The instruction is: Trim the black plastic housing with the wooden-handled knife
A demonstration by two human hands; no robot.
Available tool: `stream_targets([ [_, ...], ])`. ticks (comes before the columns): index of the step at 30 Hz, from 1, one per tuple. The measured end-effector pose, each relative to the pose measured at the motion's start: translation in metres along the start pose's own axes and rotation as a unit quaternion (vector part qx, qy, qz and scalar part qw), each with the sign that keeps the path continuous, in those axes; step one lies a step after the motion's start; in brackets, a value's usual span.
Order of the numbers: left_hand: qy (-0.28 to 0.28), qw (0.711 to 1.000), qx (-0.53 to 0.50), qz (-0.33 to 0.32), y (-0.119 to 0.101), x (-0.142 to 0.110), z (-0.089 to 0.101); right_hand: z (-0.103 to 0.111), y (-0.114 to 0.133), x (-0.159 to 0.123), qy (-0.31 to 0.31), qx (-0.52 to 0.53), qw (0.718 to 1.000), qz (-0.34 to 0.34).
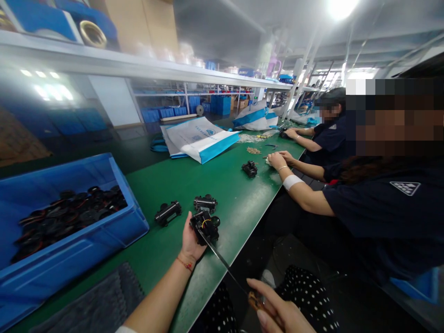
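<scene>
My left hand (191,240) holds a small black plastic part with wires (205,225) just above the front edge of the green table (222,185). My right hand (277,310), low at the bottom, grips the handle of a long thin screwdriver (222,261) whose tip reaches into the black part. Two more black parts lie on the table just beyond my left hand, one to the left (168,212) and one straight ahead (205,202).
A blue bin (104,240) with several black parts stands at the left. White and blue bags (199,138) lie further back. A person in dark clothes sits close on my right, hands (277,161) near another black part (249,169); another person works beyond.
</scene>
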State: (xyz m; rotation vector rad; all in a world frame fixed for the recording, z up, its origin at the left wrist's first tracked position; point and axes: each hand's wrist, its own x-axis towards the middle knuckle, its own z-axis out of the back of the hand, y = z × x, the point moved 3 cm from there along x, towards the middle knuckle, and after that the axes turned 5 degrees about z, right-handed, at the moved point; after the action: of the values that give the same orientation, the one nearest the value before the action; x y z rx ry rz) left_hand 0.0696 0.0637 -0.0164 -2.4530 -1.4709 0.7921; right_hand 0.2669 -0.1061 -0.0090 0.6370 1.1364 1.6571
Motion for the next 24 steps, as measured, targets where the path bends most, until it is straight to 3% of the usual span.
stream_targets([
  [7,-0.016,1.0,0.016,-0.012,0.001,0.0,0.001,0.004,0.048,0.013,0.018,-0.078,0.996,0.028],
  [24,-0.052,0.997,0.016,-0.058,0.002,0.002,0.005,-0.009,0.053,0.023,0.033,-0.05,0.998,0.027],
])
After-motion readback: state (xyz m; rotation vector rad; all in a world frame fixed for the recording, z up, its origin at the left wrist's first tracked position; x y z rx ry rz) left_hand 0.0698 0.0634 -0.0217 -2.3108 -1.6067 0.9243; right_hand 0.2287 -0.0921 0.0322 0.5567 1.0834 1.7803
